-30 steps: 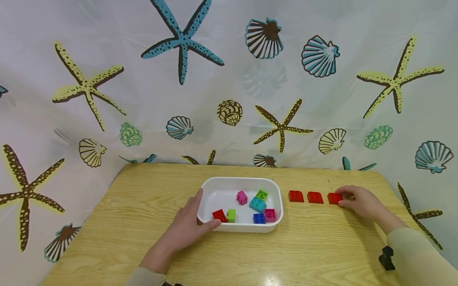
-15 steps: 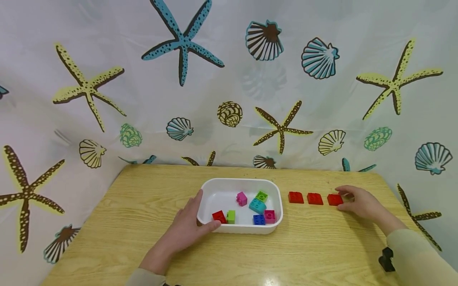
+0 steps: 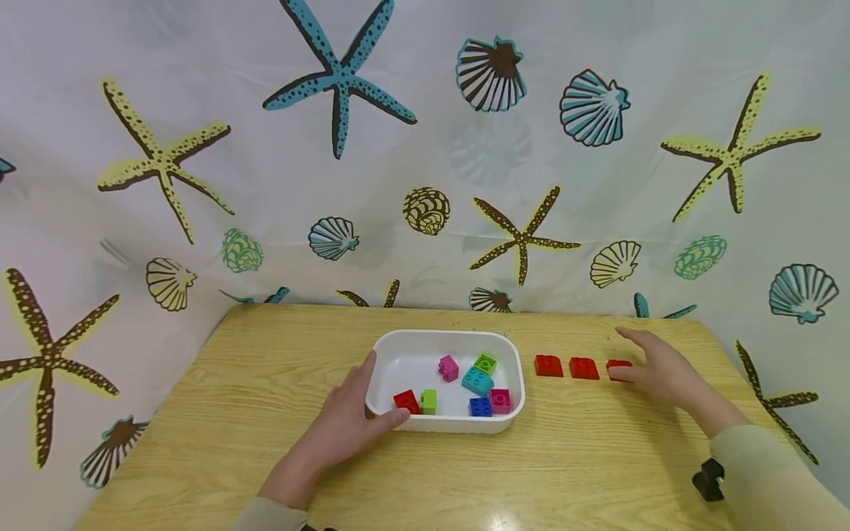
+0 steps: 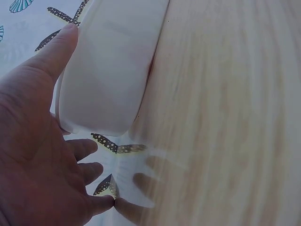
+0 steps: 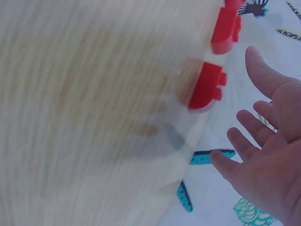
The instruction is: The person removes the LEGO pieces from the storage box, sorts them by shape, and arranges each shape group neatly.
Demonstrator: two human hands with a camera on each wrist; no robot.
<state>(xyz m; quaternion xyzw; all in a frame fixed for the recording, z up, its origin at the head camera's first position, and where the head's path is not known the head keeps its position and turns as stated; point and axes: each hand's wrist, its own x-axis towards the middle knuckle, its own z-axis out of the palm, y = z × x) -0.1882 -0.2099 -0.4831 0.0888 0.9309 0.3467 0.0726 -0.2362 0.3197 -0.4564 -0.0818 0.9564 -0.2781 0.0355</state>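
In the head view, my left hand [image 3: 344,420] rests at the front left corner of a white plastic tray [image 3: 458,425], thumb on the front rim and fingers straight along the left wall. The left wrist view shows the thumb at the tray's rim [image 4: 70,84] and the other fingers spread loosely. My right hand [image 3: 667,376] is spread with nothing in it, beside the rightmost red toy brick [image 3: 617,366], which the thumb partly covers in the head view. The right wrist view shows that brick [image 5: 205,87] standing apart from the fingers.
Two more red bricks, a middle one [image 3: 584,368] and a left one [image 3: 548,366], continue the row on the wooden table [image 3: 465,479]. Inside the tray lie several bricks, including a red one [image 3: 406,401] and a turquoise one [image 3: 477,381]. A patterned curtain [image 3: 412,280] hangs behind.
My right hand has let go of the rightmost red brick and spread its fingers, lifting slightly from it. The left hand and tray have stayed in place.
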